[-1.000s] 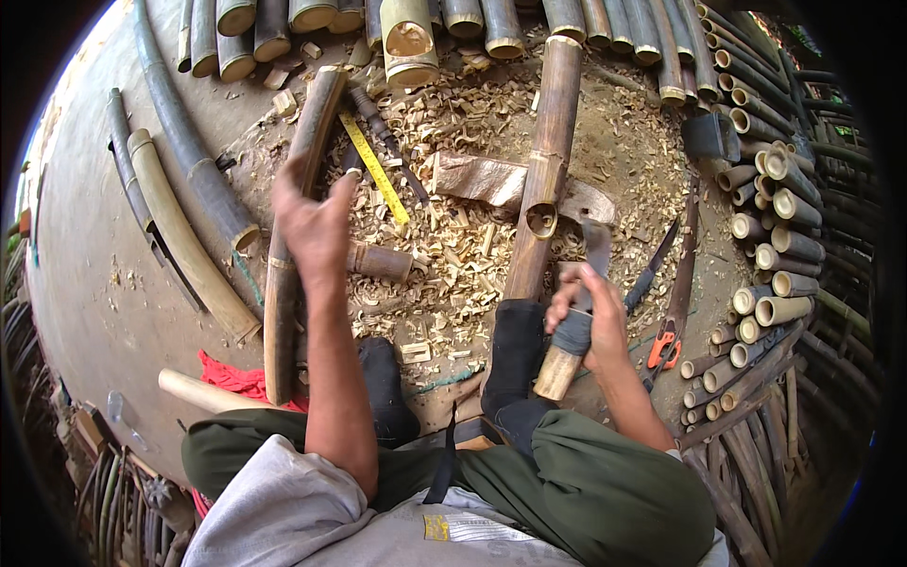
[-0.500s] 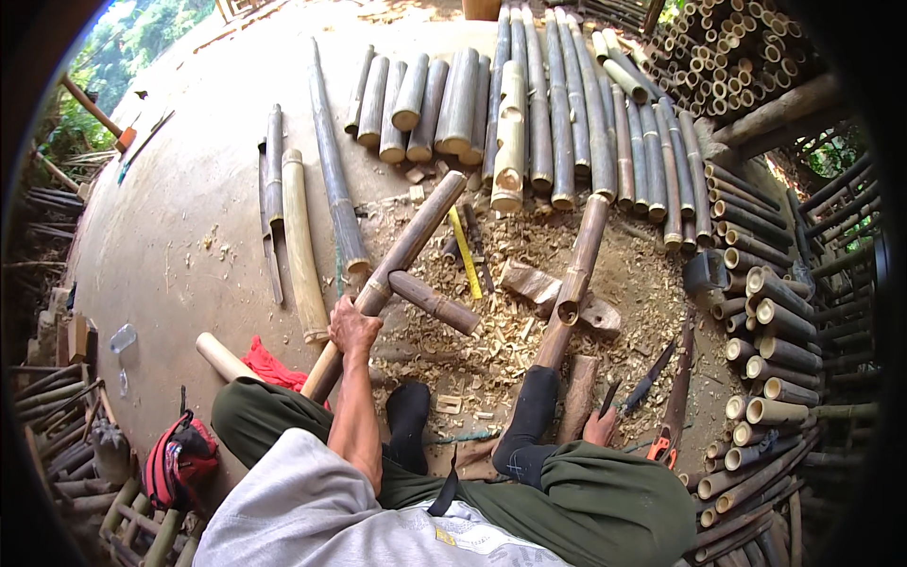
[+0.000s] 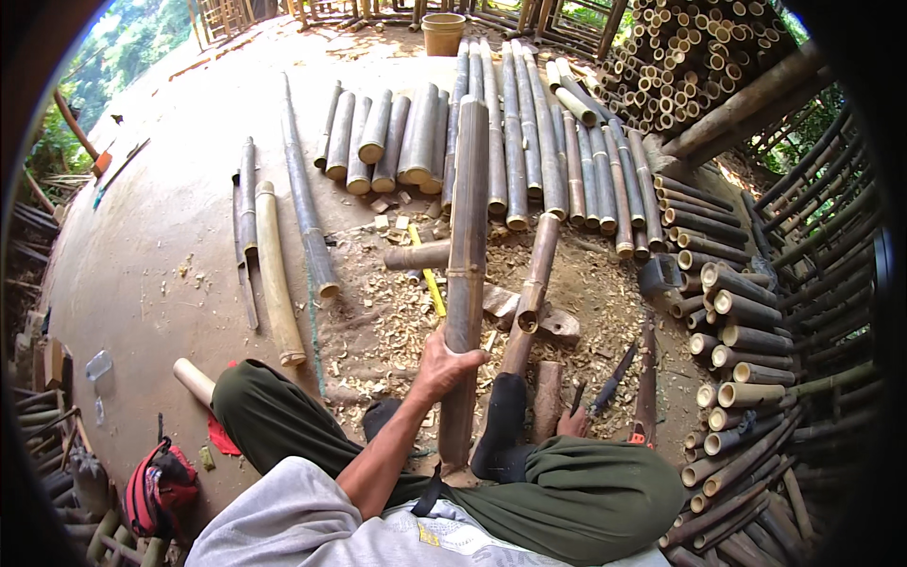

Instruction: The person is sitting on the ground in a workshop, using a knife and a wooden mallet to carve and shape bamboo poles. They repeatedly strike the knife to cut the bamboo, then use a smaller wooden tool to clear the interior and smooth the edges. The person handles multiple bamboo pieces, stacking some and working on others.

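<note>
My left hand [image 3: 450, 367] is wrapped round the lower part of a dark bamboo pole [image 3: 467, 217], held up in front of me. A shorter bamboo crosspiece [image 3: 416, 256] juts from it to the left. Low on the right, my right hand [image 3: 571, 423] shows only partly behind my knee, closed round a thin dark tool [image 3: 578, 395] whose kind I cannot make out. Close beside that hand lies a dark-bladed knife [image 3: 616, 378]. Another bamboo piece with an open end [image 3: 537, 274] rests between my feet and the poles beyond.
Wood shavings cover the ground around a carved wooden block [image 3: 557, 324] and a yellow measuring strip [image 3: 430, 274]. Bamboo lengths [image 3: 416, 137] lie in rows ahead, with stacked bamboo [image 3: 756, 335] on the right. A saw [image 3: 645, 387] lies near the knife; a red bag [image 3: 161, 487] sits at left.
The left hand has moved right with the bamboo pole, swinging it from a slant to nearly upright. Its crosspiece now points left instead of right. The view has shifted too.
</note>
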